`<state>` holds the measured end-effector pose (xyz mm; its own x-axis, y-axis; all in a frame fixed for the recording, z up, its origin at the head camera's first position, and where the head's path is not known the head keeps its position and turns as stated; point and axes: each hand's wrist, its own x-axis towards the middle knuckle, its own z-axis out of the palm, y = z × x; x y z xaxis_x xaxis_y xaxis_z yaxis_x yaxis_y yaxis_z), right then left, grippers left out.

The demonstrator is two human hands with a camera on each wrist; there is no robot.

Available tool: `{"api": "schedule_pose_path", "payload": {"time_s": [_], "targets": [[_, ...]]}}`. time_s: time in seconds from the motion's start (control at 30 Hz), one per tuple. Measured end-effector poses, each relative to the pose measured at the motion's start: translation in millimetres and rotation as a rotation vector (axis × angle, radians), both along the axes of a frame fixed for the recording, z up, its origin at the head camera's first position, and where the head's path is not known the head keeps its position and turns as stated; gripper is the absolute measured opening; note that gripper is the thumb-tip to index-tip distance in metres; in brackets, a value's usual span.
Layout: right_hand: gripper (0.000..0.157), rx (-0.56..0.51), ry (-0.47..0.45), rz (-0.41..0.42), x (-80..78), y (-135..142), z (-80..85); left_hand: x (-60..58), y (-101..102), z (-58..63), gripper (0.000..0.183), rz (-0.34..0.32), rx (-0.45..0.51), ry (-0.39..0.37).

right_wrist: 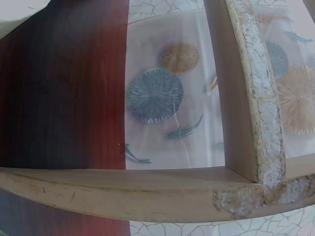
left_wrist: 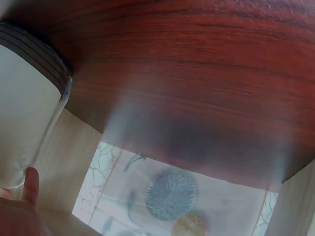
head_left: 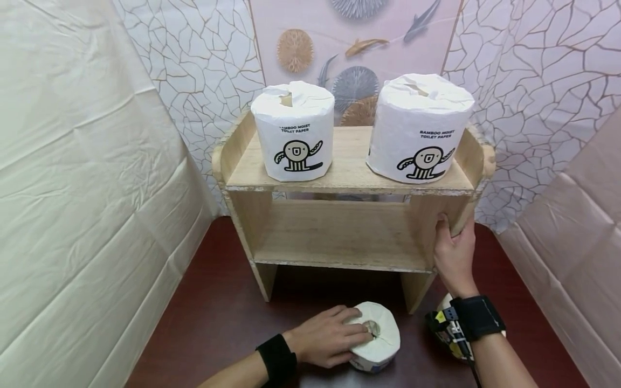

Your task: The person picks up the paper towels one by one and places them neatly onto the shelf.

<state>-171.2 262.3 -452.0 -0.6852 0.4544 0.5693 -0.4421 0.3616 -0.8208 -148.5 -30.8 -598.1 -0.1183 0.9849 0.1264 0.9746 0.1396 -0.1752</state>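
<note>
A wooden two-tier shelf (head_left: pixel 335 229) stands on the dark red table. My right hand (head_left: pixel 455 253) grips its right side panel, thumb on the inner face; the right wrist view shows the panel (right_wrist: pixel 123 194) close up. Low in front of the shelf, my left hand (head_left: pixel 335 334) holds a white toilet paper roll (head_left: pixel 385 345), fingers across its top with tips at the core hole. In the left wrist view that roll (left_wrist: pixel 24 113) fills the left edge, fingers at its rim. Two wrapped toilet paper rolls, one left (head_left: pixel 296 129) and one right (head_left: pixel 419 129), stand upright on the top board.
A pale object (head_left: pixel 446 302) shows partly behind my right wrist on the table (head_left: pixel 194 307). Cream quilted cloth walls stand left (head_left: pixel 87 161) and right (head_left: pixel 567 226). Behind the shelf hangs a patterned backdrop (head_left: pixel 194 59). The shelf's middle board (head_left: pixel 339 231) sits above the table.
</note>
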Motion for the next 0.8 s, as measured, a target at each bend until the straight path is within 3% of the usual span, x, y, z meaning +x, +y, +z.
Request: {"api": "schedule_pose_path", "payload": {"time_s": [0.33,0.8], "targets": [[0.045,-0.009,-0.003,-0.019,0.2,-1,-1.9,10.6,0,5.4,0.051,0.007,0.001,0.062],[0.046,-0.016,0.004,-0.005,-0.7,0,-0.5,18.1,-3,12.4,0.046,-0.043,0.032,0.167]]}}
